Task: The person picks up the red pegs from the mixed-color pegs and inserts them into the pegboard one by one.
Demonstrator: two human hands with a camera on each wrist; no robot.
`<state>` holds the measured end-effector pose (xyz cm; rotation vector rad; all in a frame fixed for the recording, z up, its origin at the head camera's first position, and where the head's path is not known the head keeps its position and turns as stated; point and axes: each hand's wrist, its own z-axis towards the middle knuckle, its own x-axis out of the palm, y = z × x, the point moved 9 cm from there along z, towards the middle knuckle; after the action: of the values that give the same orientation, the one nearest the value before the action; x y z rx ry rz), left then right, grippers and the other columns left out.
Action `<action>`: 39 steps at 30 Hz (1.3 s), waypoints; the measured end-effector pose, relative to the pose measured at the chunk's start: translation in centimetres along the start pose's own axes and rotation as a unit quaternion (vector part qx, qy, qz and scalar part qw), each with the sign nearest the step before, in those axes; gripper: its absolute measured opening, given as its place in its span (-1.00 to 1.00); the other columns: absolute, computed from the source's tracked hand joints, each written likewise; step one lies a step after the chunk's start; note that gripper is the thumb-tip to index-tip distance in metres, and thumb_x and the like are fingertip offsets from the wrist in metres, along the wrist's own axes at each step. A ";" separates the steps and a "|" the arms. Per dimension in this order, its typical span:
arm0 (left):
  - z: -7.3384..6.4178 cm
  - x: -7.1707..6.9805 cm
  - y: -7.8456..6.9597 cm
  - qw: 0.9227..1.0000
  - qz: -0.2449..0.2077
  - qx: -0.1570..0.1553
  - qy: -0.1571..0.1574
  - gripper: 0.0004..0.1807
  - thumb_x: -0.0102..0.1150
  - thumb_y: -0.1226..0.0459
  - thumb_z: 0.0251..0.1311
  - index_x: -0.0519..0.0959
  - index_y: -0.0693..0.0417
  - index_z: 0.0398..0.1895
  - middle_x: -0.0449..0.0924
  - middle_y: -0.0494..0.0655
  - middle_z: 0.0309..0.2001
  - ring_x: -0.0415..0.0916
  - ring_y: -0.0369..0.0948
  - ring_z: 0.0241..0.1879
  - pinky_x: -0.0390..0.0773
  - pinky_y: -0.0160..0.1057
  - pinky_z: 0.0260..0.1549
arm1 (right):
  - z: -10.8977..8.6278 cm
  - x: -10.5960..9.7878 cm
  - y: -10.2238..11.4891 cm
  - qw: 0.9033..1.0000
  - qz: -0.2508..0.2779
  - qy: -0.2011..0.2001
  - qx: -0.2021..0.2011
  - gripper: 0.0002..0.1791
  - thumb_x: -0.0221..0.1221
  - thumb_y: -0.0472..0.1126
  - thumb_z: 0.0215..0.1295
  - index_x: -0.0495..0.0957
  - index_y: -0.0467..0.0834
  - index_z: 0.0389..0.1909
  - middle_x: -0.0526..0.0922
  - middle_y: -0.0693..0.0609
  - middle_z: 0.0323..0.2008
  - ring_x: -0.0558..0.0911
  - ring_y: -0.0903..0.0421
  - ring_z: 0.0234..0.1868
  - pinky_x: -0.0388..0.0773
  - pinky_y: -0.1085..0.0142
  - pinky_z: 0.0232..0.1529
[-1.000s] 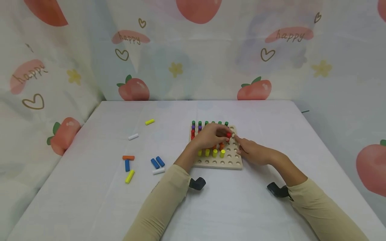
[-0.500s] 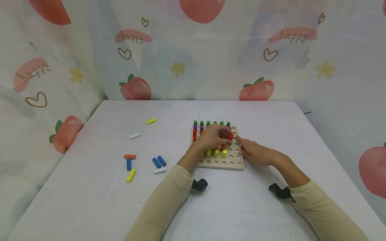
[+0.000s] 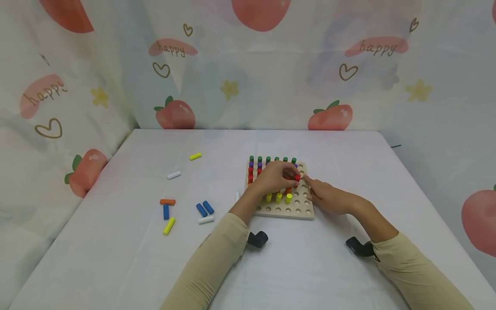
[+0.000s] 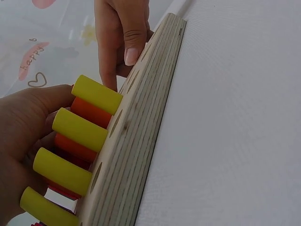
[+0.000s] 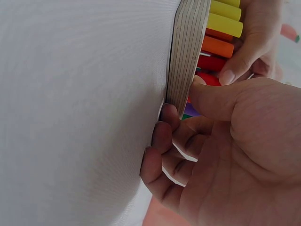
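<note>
A wooden pegboard [image 3: 284,211] lies on the table, its rows of round pegs green, purple, red, orange and yellow. My left hand [image 3: 274,176] reaches over the board from the left and pinches a red peg [image 3: 297,177] near the right end of the red rows. Orange pegs [image 5: 217,46] and yellow pegs [image 4: 80,127] stand upright just in front of that hand. My right hand [image 3: 329,196] holds the board's right edge. In the right wrist view, its thumb [image 5: 211,99] lies on the top face, while the fingertips [image 5: 162,136] curl against the side near the tablecloth.
Loose pegs lie left of the board: two blue pegs [image 3: 204,209] side by side, a white peg [image 3: 206,220], an orange peg [image 3: 168,202] and a yellow peg [image 3: 168,226]. Farther back are another yellow peg [image 3: 195,156] and white peg [image 3: 174,175]. A printed curtain [image 3: 248,86] borders the table.
Both hands stay at nearly the same spot on the board, the left one with the red peg between its fingers. The whole head view has shifted slightly.
</note>
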<state>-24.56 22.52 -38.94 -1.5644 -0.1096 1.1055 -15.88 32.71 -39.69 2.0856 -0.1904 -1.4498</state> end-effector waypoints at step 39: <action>-0.1 -0.1 -0.1 1.000 -0.007 -0.006 0.018 -0.82 0.43 0.29 0.29 0.76 -0.01 -0.06 0.71 -0.38 -0.21 0.60 -0.44 -0.19 0.55 -0.38 -0.04 | 0.0 0.0 0.1 1.000 -0.013 -0.001 0.000 -0.25 -0.04 -0.17 0.67 -0.15 -0.50 0.56 0.15 -0.51 0.46 0.16 -0.44 0.48 0.11 -0.32 0.39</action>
<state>-24.47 22.41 -38.77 -1.5906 -0.1041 1.0671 -15.87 32.64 -39.66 2.0953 -0.1642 -1.4671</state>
